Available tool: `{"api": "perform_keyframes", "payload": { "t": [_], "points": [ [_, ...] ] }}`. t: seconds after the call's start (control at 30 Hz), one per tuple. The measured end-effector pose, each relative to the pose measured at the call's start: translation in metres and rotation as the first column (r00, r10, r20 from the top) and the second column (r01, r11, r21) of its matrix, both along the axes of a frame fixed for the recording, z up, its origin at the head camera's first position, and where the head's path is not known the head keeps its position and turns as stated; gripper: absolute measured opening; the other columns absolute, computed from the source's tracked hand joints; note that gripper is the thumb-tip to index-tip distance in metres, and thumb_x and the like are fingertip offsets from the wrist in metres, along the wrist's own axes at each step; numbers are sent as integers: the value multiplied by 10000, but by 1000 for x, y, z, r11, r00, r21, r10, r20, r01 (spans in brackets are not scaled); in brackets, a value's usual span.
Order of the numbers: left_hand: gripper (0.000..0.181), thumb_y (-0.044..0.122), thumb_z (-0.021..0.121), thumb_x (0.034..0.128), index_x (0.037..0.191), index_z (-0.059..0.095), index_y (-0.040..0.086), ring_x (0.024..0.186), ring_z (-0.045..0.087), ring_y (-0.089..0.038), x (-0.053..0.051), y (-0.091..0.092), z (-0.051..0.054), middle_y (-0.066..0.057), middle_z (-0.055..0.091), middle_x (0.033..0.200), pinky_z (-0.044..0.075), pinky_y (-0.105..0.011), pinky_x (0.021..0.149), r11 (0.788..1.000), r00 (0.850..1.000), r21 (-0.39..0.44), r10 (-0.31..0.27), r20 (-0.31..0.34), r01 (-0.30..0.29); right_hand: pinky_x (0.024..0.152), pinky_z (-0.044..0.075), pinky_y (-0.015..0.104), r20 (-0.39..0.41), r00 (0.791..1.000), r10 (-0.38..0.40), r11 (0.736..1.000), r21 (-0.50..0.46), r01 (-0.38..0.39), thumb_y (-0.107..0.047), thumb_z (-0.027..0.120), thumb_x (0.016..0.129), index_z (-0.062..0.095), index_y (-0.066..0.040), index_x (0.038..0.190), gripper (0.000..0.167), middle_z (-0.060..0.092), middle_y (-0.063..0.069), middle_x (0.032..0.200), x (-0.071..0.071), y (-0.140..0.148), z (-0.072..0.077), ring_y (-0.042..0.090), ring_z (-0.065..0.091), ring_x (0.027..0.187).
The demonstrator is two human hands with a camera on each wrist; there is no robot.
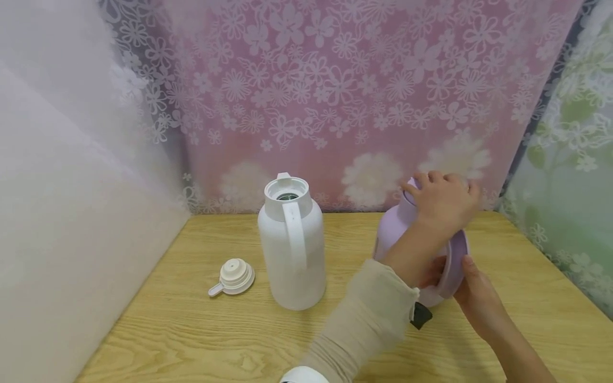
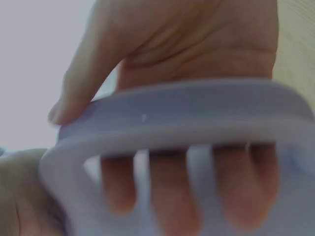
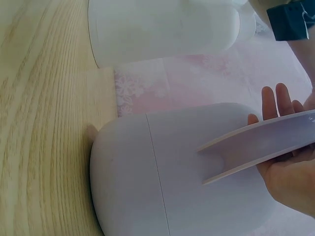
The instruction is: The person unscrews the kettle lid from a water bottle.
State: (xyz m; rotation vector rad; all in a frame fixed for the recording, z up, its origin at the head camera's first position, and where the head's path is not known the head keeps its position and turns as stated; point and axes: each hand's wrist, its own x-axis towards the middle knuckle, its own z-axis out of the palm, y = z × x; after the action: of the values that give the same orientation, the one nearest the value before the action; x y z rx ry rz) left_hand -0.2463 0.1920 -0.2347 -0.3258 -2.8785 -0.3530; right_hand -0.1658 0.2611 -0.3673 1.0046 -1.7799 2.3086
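A lilac thermos jug (image 1: 394, 226) stands on the right of the table. My left hand (image 1: 447, 202) curls its fingers over the jug's top, hiding most of it. My right hand (image 1: 481, 300) grips the handle (image 1: 457, 263); in the left wrist view its fingers (image 2: 172, 191) pass through the loop, with the thumb along the outer side. The right wrist view has the jug's body (image 3: 187, 152) lying sideways in the picture. To the left is a white thermos jug (image 1: 292, 260) with an uncovered mouth. Beside it lies a white lid (image 1: 234, 274) with a small tab.
The wooden table (image 1: 206, 340) meets a pink floral curtain (image 1: 306, 122) at the back. A plain white wall (image 1: 72, 186) bounds the left side, and a green floral sheet (image 1: 570, 175) the right. A small dark block (image 1: 421, 315) hangs by the left wrist.
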Motion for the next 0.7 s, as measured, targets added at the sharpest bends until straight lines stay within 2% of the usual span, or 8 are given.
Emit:
{"api": "perform_keyframes", "payload": {
  "t": [0.13,0.23,0.27,0.37,0.43,0.5,0.6,0.7],
  "points": [
    [497,592,223,936,1289,487,363,1313,211,-185,-10,-20,2,110,396,1343,141,-519,1030,987,990,79,-139,17,138,822,455,296,-26,999,31,999,11,-31,-216,65,1026,534,37,1135,543,629,141,982,0,-1,2,247,616,903],
    [430,538,267,957,1335,424,404,1345,121,-121,-23,-40,-1,170,326,1399,93,-446,1065,951,953,52,-303,-25,303,841,444,287,-27,999,29,999,18,-28,-213,61,1026,527,32,1141,539,632,135,994,1,-1,1,239,614,917],
    [416,512,279,966,1349,404,410,1349,84,-95,-28,-47,-2,191,297,1415,64,-406,1074,929,929,34,-367,-47,368,846,441,283,-24,999,26,999,23,-26,-215,60,1025,529,18,1145,538,635,124,997,1,-1,1,230,614,923],
    [411,440,287,986,1386,370,384,1347,-11,-55,-40,-64,-8,191,234,1452,-39,-303,1067,836,831,-35,-548,-99,548,851,437,277,-20,999,29,999,25,-28,-213,53,1023,529,7,1153,540,636,115,1006,1,-2,1,221,612,934],
    [416,409,295,989,1396,367,364,1345,-21,-48,-46,-69,-11,185,234,1457,-79,-264,1050,779,769,-93,-627,-125,620,846,439,273,-23,999,23,999,33,-22,-215,52,1023,532,-4,1152,540,639,104,1002,1,-2,1,213,613,934],
    [420,391,301,989,1402,366,352,1343,20,-38,-49,-71,-13,183,247,1454,-70,-222,1041,741,729,-134,-672,-128,658,843,442,276,-20,999,28,999,31,-27,-214,53,1023,533,-3,1152,540,639,105,1001,2,-2,2,214,612,936],
    [418,383,309,988,1399,374,348,1331,104,-19,-50,-70,-15,179,277,1443,-5,-174,1037,724,713,-183,-689,-131,665,839,445,277,-6,1000,23,999,42,-23,-222,53,1023,538,-16,1149,541,639,92,1003,2,-1,3,208,612,938],
    [413,386,304,990,1395,378,351,1313,170,-15,-46,-66,-15,176,299,1432,60,-148,1030,746,735,-203,-663,-140,635,837,446,273,16,1000,-5,997,72,3,-239,52,1021,546,-52,1139,541,642,64,1002,4,0,4,192,613,934]
  ]
}}
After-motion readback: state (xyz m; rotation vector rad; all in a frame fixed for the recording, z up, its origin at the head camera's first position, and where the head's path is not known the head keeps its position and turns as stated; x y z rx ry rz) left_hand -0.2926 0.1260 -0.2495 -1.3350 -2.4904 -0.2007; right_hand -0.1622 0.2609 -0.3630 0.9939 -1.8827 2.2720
